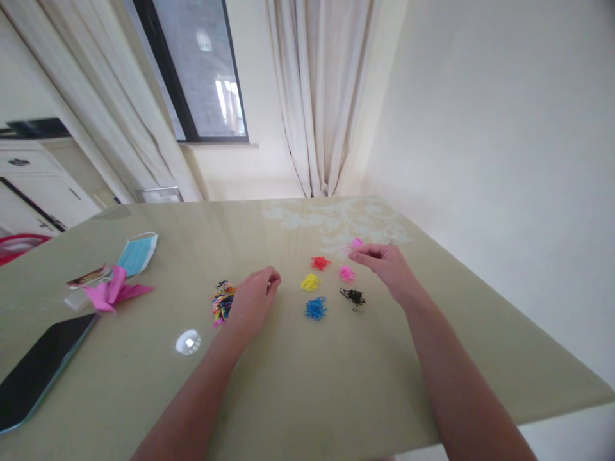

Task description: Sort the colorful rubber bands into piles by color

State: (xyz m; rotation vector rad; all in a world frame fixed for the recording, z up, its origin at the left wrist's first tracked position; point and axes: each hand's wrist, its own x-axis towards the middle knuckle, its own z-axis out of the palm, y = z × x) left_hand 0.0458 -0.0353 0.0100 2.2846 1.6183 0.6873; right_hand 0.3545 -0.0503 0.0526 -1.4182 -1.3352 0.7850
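Note:
My left hand (255,296) hovers just right of a mixed pile of small coloured elastic bands (223,302), partly covering it; its fingers are curled together, and anything between them is hidden. My right hand (382,262) is pinched closed at the edge of a light pink pile (356,243); what the fingertips hold is too small to make out. Between my hands lie separate piles of bands: red (319,263), yellow (310,282), blue (316,308), pink (346,274) and black (353,296).
On the table's left lie a phone (43,365), a folded pink paper shape (115,291) and a blue face mask (138,255). A shiny round spot (188,342) shows near my left forearm. A white wall (504,160) borders the right side; curtains (321,96) hang behind.

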